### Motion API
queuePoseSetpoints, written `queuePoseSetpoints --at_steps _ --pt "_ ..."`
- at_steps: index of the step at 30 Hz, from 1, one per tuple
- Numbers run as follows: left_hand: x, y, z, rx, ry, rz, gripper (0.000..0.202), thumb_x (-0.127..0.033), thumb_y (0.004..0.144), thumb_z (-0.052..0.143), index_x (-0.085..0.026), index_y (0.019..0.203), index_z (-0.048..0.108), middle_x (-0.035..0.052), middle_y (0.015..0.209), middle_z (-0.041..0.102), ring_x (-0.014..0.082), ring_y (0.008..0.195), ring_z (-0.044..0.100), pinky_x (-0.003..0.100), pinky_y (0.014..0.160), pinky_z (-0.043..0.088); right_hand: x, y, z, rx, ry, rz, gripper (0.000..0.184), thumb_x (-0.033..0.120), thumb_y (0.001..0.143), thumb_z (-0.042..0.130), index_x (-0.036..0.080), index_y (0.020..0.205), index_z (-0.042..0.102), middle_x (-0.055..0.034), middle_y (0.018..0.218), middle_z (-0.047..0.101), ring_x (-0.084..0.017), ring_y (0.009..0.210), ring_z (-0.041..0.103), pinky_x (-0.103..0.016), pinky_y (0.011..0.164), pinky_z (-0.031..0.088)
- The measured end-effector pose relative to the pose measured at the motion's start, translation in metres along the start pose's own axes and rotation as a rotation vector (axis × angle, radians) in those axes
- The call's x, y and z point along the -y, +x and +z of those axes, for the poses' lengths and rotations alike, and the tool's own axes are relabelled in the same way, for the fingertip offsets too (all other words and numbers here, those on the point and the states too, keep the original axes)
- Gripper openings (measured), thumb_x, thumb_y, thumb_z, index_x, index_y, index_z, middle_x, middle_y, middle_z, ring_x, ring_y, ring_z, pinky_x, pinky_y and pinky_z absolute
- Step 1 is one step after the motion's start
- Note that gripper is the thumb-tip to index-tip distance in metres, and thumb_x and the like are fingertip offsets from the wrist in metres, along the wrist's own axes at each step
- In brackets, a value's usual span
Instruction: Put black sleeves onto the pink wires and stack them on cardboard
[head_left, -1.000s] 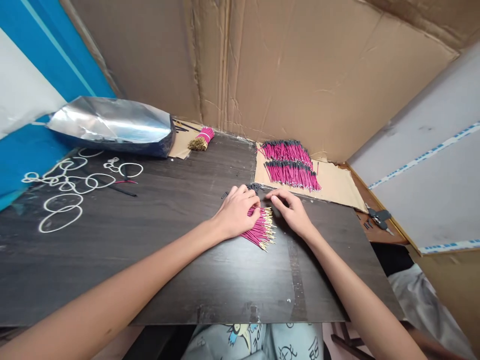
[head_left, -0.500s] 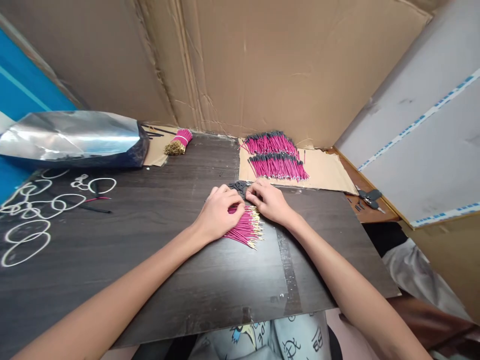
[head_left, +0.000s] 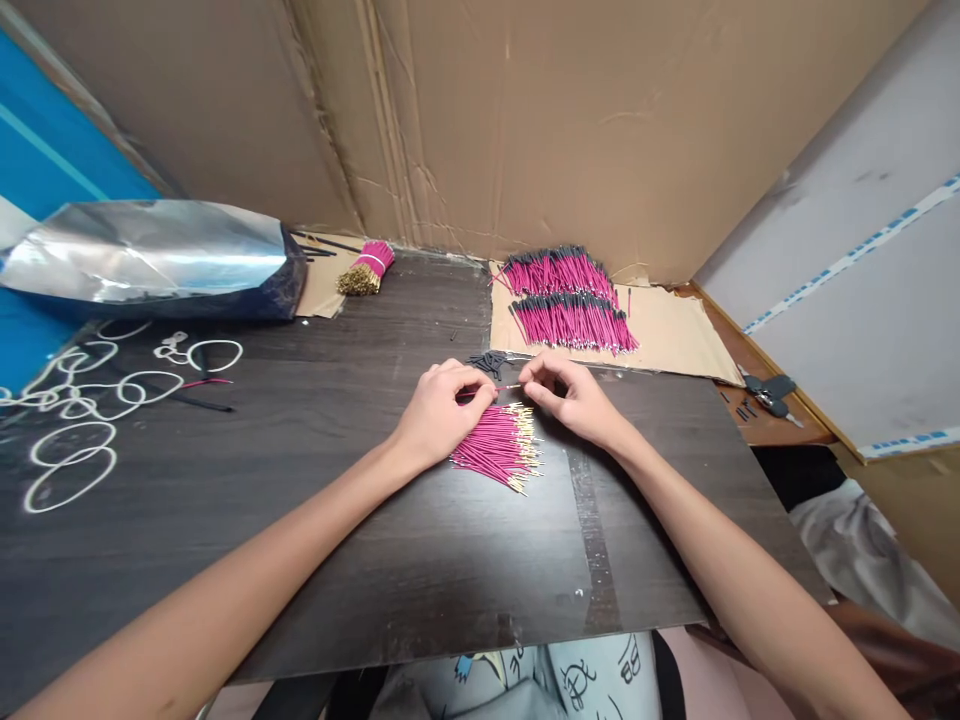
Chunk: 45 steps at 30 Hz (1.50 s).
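My left hand (head_left: 444,412) pinches one pink wire (head_left: 504,389) between thumb and fingers, its bare gold-coloured end pointing right. Facing that end, my right hand (head_left: 571,398) has thumb and fingertips pressed together; whatever they hold is too small to make out. Just below both hands lies a loose bundle of pink wires (head_left: 493,448) with gold-coloured tips toward the right. Behind the fingers sits a small heap of short black tube pieces (head_left: 489,362), partly hidden by my left hand.
Two rows of pink wires with black ends (head_left: 574,300) lie on a cardboard sheet (head_left: 682,330). At the back left are a banded wire bundle (head_left: 367,268) and a silver bag (head_left: 157,255). White loops (head_left: 71,465) spread across the left. Dark-handled cutters (head_left: 772,395) rest at right.
My hands have drawn slightly apart, and a single pink wire now shows between them. The camera view has shifted a little, moving the whole scene slightly to the right.
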<state>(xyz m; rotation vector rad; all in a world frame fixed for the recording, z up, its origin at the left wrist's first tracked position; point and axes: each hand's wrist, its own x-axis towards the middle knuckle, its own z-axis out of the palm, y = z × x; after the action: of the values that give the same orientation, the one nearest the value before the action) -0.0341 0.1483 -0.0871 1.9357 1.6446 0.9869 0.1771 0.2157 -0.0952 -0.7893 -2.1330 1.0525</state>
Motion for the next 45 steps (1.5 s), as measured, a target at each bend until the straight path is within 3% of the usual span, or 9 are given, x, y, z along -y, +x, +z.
queuePoseSetpoints --at_steps 10,25,45 --pt "0.0 -0.001 0.0 -0.009 0.016 -0.046 0.025 -0.028 0.092 0.056 -0.021 0.08 0.077 0.0027 0.081 0.074 0.0212 0.081 0.062 0.038 0.084 0.045 -0.004 0.0 -0.002 -0.014 0.091 0.015 0.011 0.032 0.095 0.063 0.021 0.096 0.064 -0.0013 0.088 0.06 -0.015 0.076 0.053 -0.032 0.072 0.042" --pt "0.002 -0.001 0.003 -0.055 0.035 -0.042 0.021 -0.027 0.09 0.06 -0.021 0.081 0.077 0.0033 0.08 0.074 0.0204 0.078 0.062 0.038 0.082 0.046 -0.006 -0.001 -0.002 -0.033 0.073 -0.018 0.004 0.025 0.093 0.063 0.022 0.095 0.066 -0.0005 0.087 0.061 -0.015 0.075 0.054 -0.032 0.072 0.042" --pt "0.004 -0.006 0.01 -0.134 0.074 0.172 0.011 -0.021 0.087 0.066 -0.022 0.089 0.077 0.0008 0.078 0.072 0.0186 0.079 0.06 0.036 0.085 0.045 0.0 -0.004 0.001 -0.036 0.025 -0.019 0.012 0.024 0.091 0.068 0.022 0.103 0.066 -0.0017 0.091 0.066 -0.016 0.078 0.06 -0.032 0.07 0.044"
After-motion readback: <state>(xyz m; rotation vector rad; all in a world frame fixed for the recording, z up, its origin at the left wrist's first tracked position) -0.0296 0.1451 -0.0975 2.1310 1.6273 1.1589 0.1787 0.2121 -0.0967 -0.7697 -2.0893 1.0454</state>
